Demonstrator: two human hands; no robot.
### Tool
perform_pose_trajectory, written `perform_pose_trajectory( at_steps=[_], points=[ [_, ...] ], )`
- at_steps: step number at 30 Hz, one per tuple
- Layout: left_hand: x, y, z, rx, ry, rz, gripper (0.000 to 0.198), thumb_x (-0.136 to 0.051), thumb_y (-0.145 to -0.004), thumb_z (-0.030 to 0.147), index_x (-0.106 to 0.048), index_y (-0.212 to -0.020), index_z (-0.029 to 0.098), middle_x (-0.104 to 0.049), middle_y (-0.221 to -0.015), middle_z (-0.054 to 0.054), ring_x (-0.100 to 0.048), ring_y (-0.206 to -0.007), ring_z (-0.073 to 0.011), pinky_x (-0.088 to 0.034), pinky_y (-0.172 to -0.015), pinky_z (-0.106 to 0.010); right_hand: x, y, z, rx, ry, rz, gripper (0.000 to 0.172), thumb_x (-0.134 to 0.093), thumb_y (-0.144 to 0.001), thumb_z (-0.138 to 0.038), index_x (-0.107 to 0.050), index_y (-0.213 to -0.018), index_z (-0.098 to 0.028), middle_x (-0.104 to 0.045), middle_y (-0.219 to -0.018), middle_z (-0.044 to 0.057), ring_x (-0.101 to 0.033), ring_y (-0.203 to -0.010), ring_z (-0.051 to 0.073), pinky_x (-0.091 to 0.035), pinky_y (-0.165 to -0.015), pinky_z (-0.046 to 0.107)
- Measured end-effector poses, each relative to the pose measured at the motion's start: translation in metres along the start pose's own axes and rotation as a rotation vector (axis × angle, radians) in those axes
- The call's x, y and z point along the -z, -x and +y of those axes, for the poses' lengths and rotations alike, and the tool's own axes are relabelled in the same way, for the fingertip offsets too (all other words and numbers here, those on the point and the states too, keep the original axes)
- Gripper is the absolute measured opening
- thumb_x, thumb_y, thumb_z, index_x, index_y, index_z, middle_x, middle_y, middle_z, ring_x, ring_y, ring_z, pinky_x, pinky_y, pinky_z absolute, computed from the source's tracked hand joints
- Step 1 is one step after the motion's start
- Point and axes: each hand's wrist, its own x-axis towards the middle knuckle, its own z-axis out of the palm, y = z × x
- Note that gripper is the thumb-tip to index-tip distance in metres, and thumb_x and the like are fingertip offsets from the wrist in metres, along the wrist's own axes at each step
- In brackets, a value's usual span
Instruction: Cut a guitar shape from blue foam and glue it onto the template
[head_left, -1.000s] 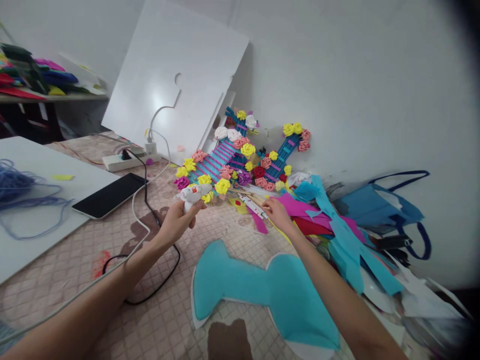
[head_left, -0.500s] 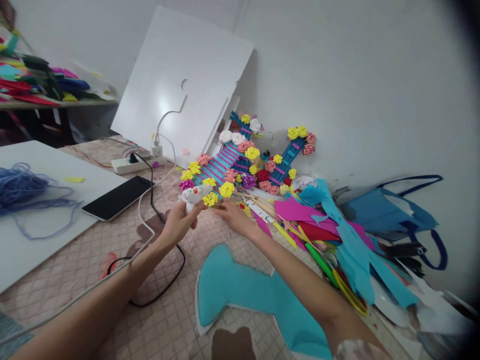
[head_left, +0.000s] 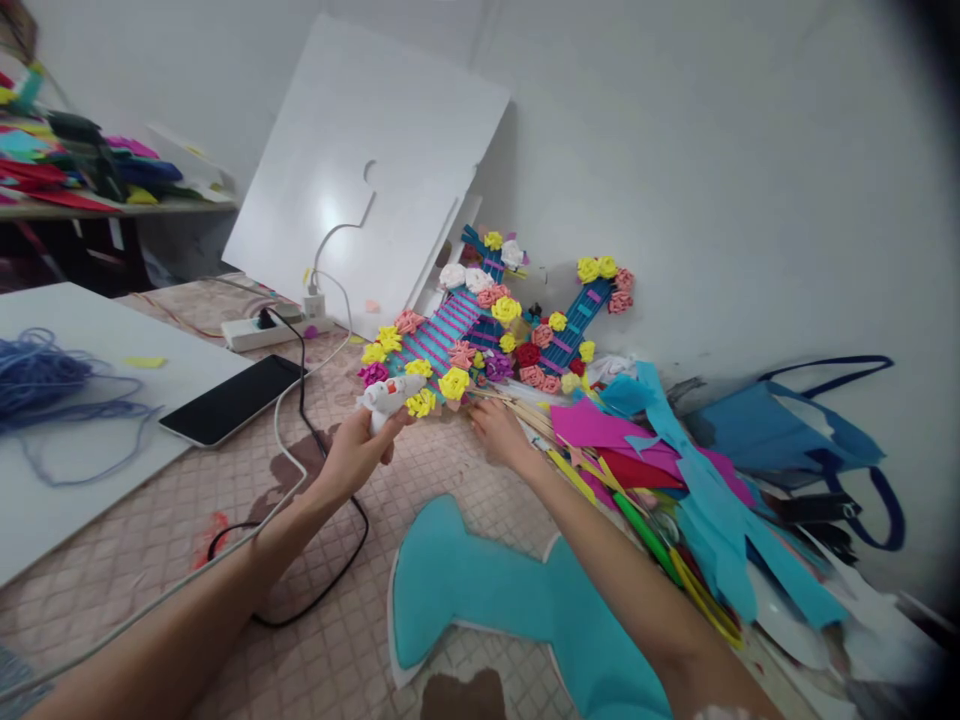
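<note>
My left hand [head_left: 360, 450] is wrapped round the handle of a white glue gun [head_left: 390, 392], its nozzle pointing right toward yellow paper flowers [head_left: 421, 402]. To the right, my right hand [head_left: 499, 430] is low over the table at the near end of some thin wooden sticks [head_left: 529, 412]. Its fingers are curled together, and what they grip, if anything, is hidden. Just beyond both hands stands a blue and purple striped craft piece [head_left: 439, 335] edged with paper flowers. A turquoise padded cutout [head_left: 495, 585] lies on the table under my right forearm.
A second flower-trimmed strip [head_left: 577, 325] leans by the wall. Coloured paper scraps [head_left: 600, 430], green-handled scissors [head_left: 645, 530] and a blue bag [head_left: 787, 420] crowd the right. At left are a tablet [head_left: 232, 400], blue yarn [head_left: 45, 375], a power strip [head_left: 274, 330] and loose cables [head_left: 304, 370].
My right hand has moved right, from beside the yellow flowers to the wooden sticks, and its fingers have curled in. My left hand keeps the glue gun in nearly the same place.
</note>
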Motion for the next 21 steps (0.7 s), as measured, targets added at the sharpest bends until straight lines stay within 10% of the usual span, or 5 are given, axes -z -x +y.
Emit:
perform_pose_trajectory(
  at_steps=[11,21],
  points=[
    [0.0,-0.002,-0.005,-0.024,-0.017,-0.015,0.033,-0.059,-0.081,0.042,-0.066,-0.093,0.012,-0.046,-0.044,0.006,-0.041,-0.044,-0.0103,-0.032,-0.049,-0.022,0.0,-0.012,0.055,-0.02,-0.005,-0.006,0.021,-0.053,-0.093,-0.018,-0.065,-0.109,-0.017,-0.057,-0.127,0.011,-0.048,-0.121,0.025,-0.042,-0.096,0.043],
    [-0.001,0.001,0.001,0.004,-0.004,0.0,0.036,-0.061,-0.078,0.045,-0.066,-0.09,0.012,-0.046,-0.044,0.006,-0.043,-0.043,-0.0105,-0.033,-0.048,-0.022,-0.017,-0.037,0.033,-0.014,-0.059,0.011,0.018,-0.057,-0.092,-0.022,-0.065,-0.106,-0.015,-0.062,-0.113,0.008,-0.055,-0.11,0.023,-0.046,-0.093,0.043]
  ],
)
